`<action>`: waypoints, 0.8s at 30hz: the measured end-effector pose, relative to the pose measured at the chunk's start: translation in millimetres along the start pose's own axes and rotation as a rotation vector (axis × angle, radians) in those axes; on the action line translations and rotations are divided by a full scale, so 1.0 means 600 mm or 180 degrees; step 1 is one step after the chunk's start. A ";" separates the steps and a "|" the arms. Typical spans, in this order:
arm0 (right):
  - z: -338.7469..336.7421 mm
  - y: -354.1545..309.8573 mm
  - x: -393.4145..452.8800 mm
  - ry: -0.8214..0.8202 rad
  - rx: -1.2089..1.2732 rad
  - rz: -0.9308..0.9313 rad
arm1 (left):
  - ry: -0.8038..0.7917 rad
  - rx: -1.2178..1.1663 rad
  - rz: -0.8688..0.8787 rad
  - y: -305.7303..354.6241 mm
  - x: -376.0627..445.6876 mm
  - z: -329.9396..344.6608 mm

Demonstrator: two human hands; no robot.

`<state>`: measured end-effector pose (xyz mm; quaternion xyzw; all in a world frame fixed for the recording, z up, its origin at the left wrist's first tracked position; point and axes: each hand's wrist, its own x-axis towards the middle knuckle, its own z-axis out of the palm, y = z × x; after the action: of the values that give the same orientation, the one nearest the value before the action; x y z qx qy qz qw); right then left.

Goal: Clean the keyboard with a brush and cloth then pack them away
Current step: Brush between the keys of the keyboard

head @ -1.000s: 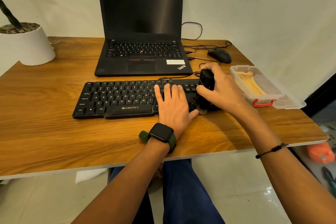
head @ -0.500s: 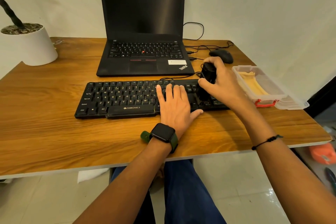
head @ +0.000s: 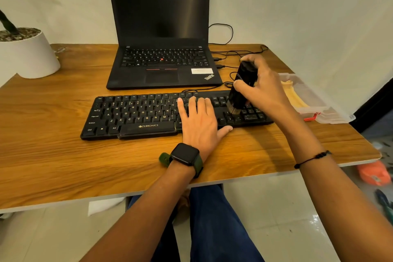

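Observation:
A black keyboard (head: pixel 136 115) lies across the middle of the wooden desk (head: pixel 63 166). My left hand (head: pixel 198 122) rests flat on its right-of-centre keys, fingers together, holding nothing. My right hand (head: pixel 264 91) grips a black brush (head: pixel 241 87) upright, its bristles down on the keys near the keyboard's right end. A yellow cloth (head: pixel 294 95) lies inside a clear plastic box (head: pixel 314 110) at the desk's right edge, partly hidden by my right hand.
An open black laptop (head: pixel 161 49) stands behind the keyboard, with cables (head: pixel 227 53) trailing to its right. A white plant pot (head: pixel 27 53) sits at the back left corner. The box's lid lies beside it at the desk edge. Orange and other items lie on the floor at right.
My right hand has drawn the brush away from the keyboard's front edge toward its back rows and lifted it slightly. My left hand has stayed pressed on the keys.

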<state>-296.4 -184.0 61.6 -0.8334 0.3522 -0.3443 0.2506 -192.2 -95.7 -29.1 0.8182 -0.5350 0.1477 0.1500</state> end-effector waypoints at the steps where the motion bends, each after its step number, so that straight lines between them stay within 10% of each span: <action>1: 0.003 0.002 0.002 -0.0030 -0.0078 -0.0043 | 0.0012 0.0007 0.0003 0.000 0.000 0.001; 24: -0.007 0.024 -0.005 0.0058 -0.0033 0.0044 | -0.0084 -0.0040 0.0001 0.002 0.000 -0.004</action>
<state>-307.1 -191.3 53.4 -0.8291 0.3620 -0.3483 0.2455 -193.4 -95.1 -27.0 0.8190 -0.5380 0.1336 0.1481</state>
